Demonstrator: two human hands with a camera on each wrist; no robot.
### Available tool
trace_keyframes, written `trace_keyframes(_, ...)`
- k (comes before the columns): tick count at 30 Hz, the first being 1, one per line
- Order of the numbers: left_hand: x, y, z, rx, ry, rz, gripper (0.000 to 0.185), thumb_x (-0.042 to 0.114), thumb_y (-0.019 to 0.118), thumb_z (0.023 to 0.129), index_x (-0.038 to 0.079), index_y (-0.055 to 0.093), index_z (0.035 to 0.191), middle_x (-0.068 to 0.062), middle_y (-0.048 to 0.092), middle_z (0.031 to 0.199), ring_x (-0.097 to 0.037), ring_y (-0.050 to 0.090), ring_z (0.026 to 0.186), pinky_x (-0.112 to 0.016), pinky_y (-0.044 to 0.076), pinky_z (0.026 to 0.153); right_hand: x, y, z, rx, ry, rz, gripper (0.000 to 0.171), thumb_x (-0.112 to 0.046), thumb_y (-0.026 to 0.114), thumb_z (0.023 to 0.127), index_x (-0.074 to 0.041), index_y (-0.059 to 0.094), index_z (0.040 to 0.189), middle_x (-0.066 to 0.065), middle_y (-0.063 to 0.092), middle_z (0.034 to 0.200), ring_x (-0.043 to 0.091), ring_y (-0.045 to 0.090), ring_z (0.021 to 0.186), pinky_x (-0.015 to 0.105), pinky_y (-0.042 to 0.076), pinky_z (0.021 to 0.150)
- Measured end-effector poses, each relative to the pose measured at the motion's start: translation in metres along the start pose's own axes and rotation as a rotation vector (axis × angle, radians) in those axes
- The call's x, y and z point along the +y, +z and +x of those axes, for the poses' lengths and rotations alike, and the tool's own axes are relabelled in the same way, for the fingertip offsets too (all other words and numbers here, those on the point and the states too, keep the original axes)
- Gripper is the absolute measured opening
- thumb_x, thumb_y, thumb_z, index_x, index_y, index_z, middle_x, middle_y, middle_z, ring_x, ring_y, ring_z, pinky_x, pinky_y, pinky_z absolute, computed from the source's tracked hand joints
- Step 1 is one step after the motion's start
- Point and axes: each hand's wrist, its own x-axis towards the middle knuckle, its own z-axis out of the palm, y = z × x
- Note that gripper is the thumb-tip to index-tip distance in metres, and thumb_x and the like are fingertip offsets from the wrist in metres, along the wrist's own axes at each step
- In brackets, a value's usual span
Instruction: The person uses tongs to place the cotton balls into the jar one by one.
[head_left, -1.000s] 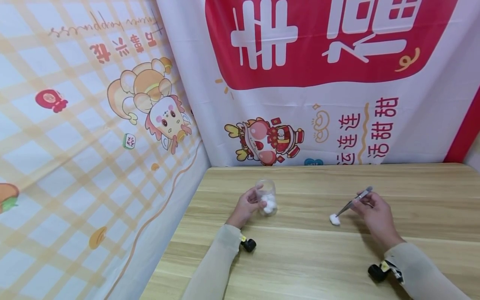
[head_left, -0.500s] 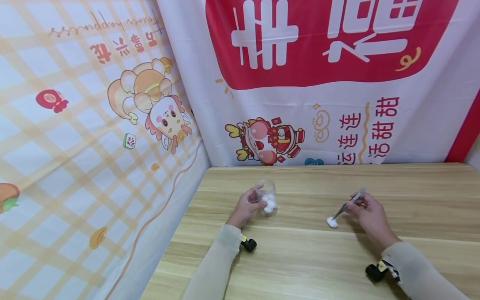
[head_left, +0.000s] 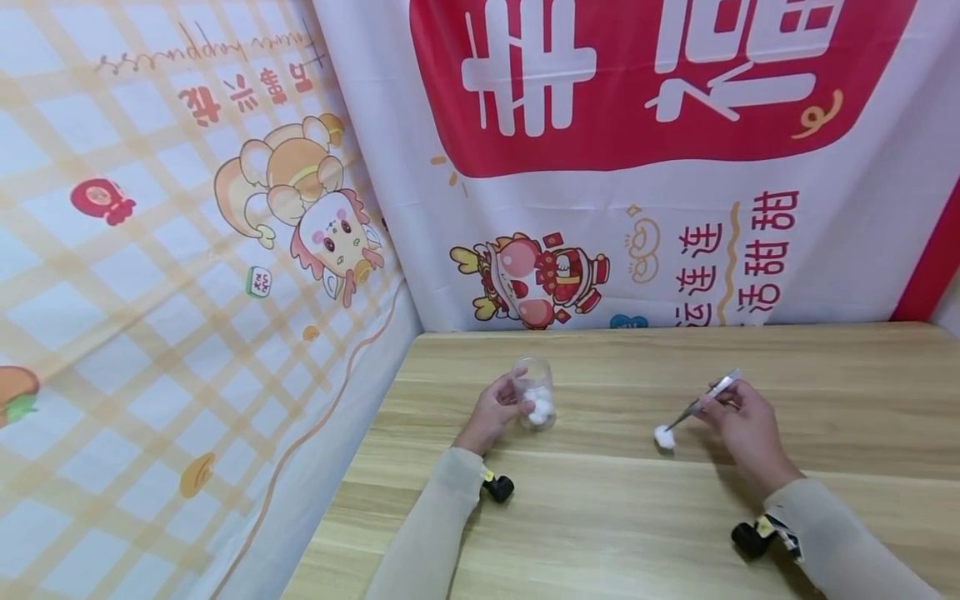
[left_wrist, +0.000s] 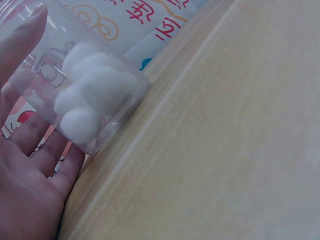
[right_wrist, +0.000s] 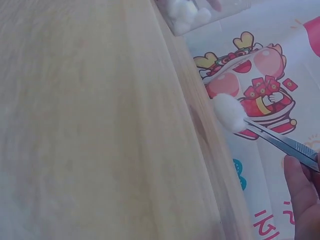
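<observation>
Near field: the right hand [head_left: 742, 425] pinches metal tweezers [head_left: 701, 402]; the grip of their tips is closed on one cotton ball [head_left: 663, 437], raised just clear of the wooden surface [head_left: 600, 517], as the right wrist view shows. This ball is judged lifted but not yet delivered. Well apart from that grip, toward the person's left, the left hand [head_left: 491, 410] curls its fingers [left_wrist: 22, 42] round a clear plastic cup [head_left: 534, 392] standing on the surface. The cup holds several cotton balls [left_wrist: 92, 95], heaped at its bottom. Far field: printed cartoon banners [head_left: 600, 167].
</observation>
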Motion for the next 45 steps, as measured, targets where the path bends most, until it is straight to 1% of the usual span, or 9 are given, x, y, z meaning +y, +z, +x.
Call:
trace_keyframes(5,0.0,0.0,0.002,0.0,0.008,0.015,0.07,0.023,0.079,0.082,0.018,0.048,0.145,-0.004,0.055,0.138,-0.023,0.053,0.122,-0.04,0.041,0.104,-0.004,0.0,0.002,0.005,0.002,0.117,0.023,0.005,0.055,0.096,0.013,0.041,0.112,0.009,0.057,0.095,0.01,0.066,0.083,0.025,0.054,0.08)
trace_keyframes(11,0.0,0.0,0.002,-0.004,0.006,0.005,0.069,0.023,0.079,0.083,0.019,0.048,0.144,-0.006,0.053,0.139,-0.024,0.053,0.122,-0.04,0.041,0.104,-0.012,0.004,0.003,0.026,-0.005,0.184,0.016,0.002,0.057,0.096,0.003,0.048,0.109,0.012,0.053,0.1,0.011,0.064,0.087,0.026,0.053,0.082)
trace_keyframes(17,0.0,-0.001,0.003,-0.011,0.004,0.0,0.069,0.02,0.078,0.084,0.018,0.047,0.145,-0.007,0.052,0.14,-0.025,0.052,0.123,-0.039,0.04,0.104,-0.022,0.006,0.007,0.031,-0.001,0.129,0.015,-0.007,0.055,0.099,-0.003,0.049,0.111,0.018,0.049,0.109,0.013,0.062,0.094,0.026,0.052,0.083)
trace_keyframes(21,0.001,-0.001,0.003,-0.015,0.007,-0.003,0.07,0.02,0.078,0.083,0.016,0.046,0.146,-0.007,0.053,0.139,-0.025,0.052,0.123,-0.038,0.04,0.104,-0.028,0.007,0.009,0.03,-0.004,0.12,0.019,-0.01,0.056,0.099,0.001,0.047,0.112,0.017,0.049,0.109,0.013,0.062,0.095,0.026,0.053,0.082)
trace_keyframes(24,0.001,-0.001,0.003,-0.01,0.002,-0.003,0.07,0.02,0.079,0.082,0.019,0.047,0.145,-0.006,0.054,0.139,-0.024,0.052,0.123,-0.038,0.041,0.104,-0.031,0.009,0.011,0.025,-0.009,0.146,0.023,-0.009,0.057,0.098,0.005,0.044,0.112,0.015,0.049,0.107,0.013,0.062,0.094,0.027,0.053,0.082)
trace_keyframes(30,0.001,0.0,0.0,0.004,-0.01,0.002,0.064,0.019,0.078,0.083,0.027,0.051,0.141,-0.004,0.053,0.139,-0.024,0.052,0.123,-0.039,0.041,0.104,-0.041,0.014,0.017,0.013,-0.027,0.053,0.027,-0.017,0.057,0.098,0.001,0.045,0.114,0.015,0.048,0.109,0.013,0.063,0.097,0.026,0.052,0.084)
trace_keyframes(36,0.005,0.0,-0.001,-0.007,-0.019,-0.005,0.065,0.018,0.078,0.084,0.025,0.05,0.142,-0.006,0.052,0.14,-0.024,0.052,0.123,-0.038,0.041,0.104,-0.051,0.02,0.024,0.009,-0.047,0.163,0.024,-0.012,0.06,0.097,0.001,0.048,0.113,0.015,0.049,0.107,0.015,0.064,0.097,0.027,0.052,0.084)
trace_keyframes(40,0.0,0.0,0.001,0.0,-0.004,-0.002,0.067,0.02,0.079,0.083,0.023,0.05,0.143,-0.005,0.053,0.139,-0.024,0.052,0.123,-0.039,0.04,0.104,-0.058,0.023,0.028,0.036,-0.034,0.156,0.024,-0.015,0.06,0.097,-0.001,0.049,0.114,0.014,0.049,0.109,0.016,0.063,0.101,0.026,0.052,0.083)
trace_keyframes(45,0.0,0.0,0.001,0.007,0.002,-0.003,0.068,0.022,0.08,0.081,0.021,0.05,0.143,-0.005,0.054,0.138,-0.024,0.053,0.122,-0.041,0.04,0.104,-0.063,0.027,0.031,0.048,-0.027,0.163,0.024,-0.016,0.059,0.096,-0.004,0.05,0.115,0.012,0.048,0.111,0.015,0.062,0.103,0.026,0.052,0.085)
